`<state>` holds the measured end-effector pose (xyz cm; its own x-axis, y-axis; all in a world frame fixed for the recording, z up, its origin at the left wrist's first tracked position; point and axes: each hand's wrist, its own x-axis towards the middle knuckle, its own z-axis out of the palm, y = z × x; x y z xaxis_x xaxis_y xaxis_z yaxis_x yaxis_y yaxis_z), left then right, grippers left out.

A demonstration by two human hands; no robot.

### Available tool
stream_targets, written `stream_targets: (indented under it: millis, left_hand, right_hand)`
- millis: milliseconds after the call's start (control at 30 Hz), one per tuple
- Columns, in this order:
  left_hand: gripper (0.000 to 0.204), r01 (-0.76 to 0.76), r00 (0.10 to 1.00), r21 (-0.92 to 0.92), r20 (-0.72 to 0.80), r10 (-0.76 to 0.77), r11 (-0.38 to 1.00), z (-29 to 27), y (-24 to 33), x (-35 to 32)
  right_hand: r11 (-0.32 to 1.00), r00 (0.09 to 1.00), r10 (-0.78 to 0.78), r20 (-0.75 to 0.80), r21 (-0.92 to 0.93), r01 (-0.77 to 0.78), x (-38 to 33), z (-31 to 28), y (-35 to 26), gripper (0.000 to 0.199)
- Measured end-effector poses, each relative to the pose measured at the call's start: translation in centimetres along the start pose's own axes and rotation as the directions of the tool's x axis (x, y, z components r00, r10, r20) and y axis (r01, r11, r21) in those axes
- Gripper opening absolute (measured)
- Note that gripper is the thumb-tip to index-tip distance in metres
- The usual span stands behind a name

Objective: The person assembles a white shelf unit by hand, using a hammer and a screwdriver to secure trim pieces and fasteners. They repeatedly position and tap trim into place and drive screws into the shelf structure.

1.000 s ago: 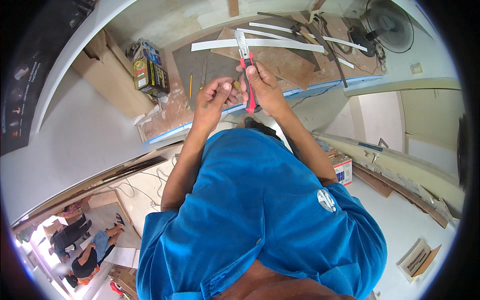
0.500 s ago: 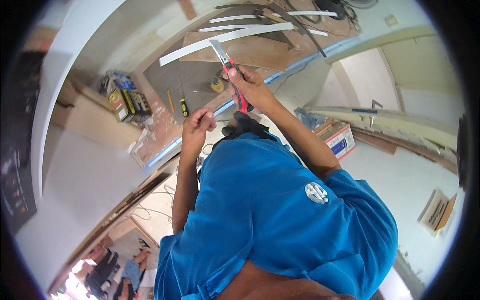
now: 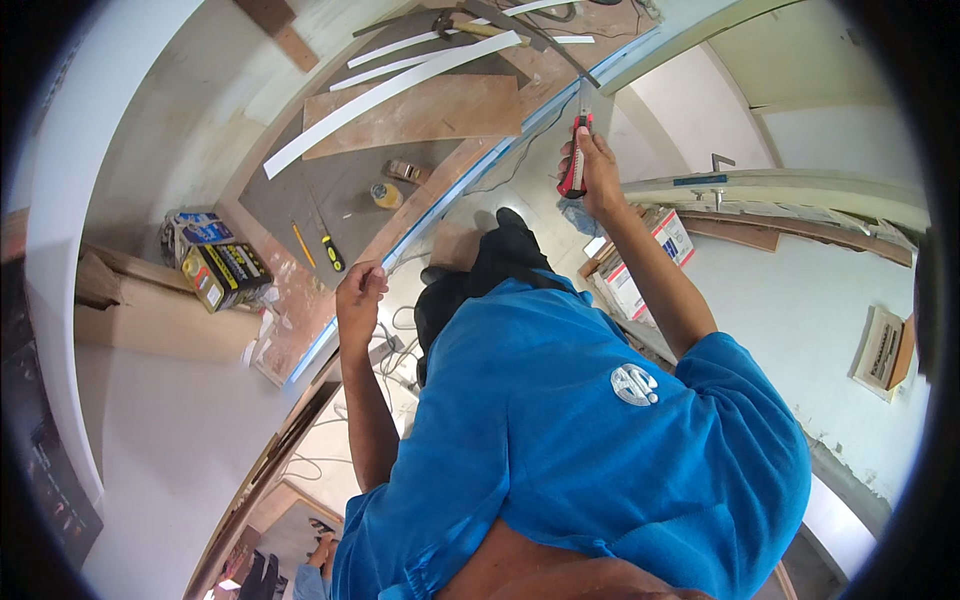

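Observation:
My right hand (image 3: 600,180) is wrapped round a red-and-black snap-off utility knife (image 3: 575,165), held up at the right in front of the door. Its blade points away from me. My left hand (image 3: 360,300) is raised near the blue-taped edge, with fingers curled in a pinch; what they hold, if anything, is too small to make out. Beyond it on the worktop lie a yellow-and-black screwdriver (image 3: 332,253) and a yellow pencil (image 3: 304,246). Further off are a small yellow-capped bottle (image 3: 386,195) and a tape measure (image 3: 408,171).
A long white strip (image 3: 390,100) crosses a brown board (image 3: 430,118) on the worktop. Behind them lie more strips and a hammer (image 3: 480,32). A yellow-and-black box (image 3: 225,275) stands at the left. Cables (image 3: 392,355) trail over the floor. A door (image 3: 780,185) stands at the right.
My right hand has swung to the right with the knife, away from the worktop. My left hand has dropped slightly nearer to me. The whole view has shifted.

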<state>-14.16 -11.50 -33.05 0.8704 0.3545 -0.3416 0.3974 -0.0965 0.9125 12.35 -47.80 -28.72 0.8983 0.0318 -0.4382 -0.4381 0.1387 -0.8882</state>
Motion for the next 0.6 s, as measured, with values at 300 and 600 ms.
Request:
stream_targets:
  millis: [300,600]
  left_hand:
    - [0.022,-0.269,0.960,0.190,-0.021,0.278,0.944,3.7,3.8,12.6]
    - [0.016,-0.270,0.962,-0.302,-0.035,0.272,0.914,26.3,0.6,36.7]
  right_hand:
    - [0.805,0.870,-0.477,0.127,-0.333,0.491,9.7,-2.9,-6.1,0.035]
    - [0.958,0.932,-0.206,0.300,-0.134,0.255,29.1,-12.6,17.3,0.032]
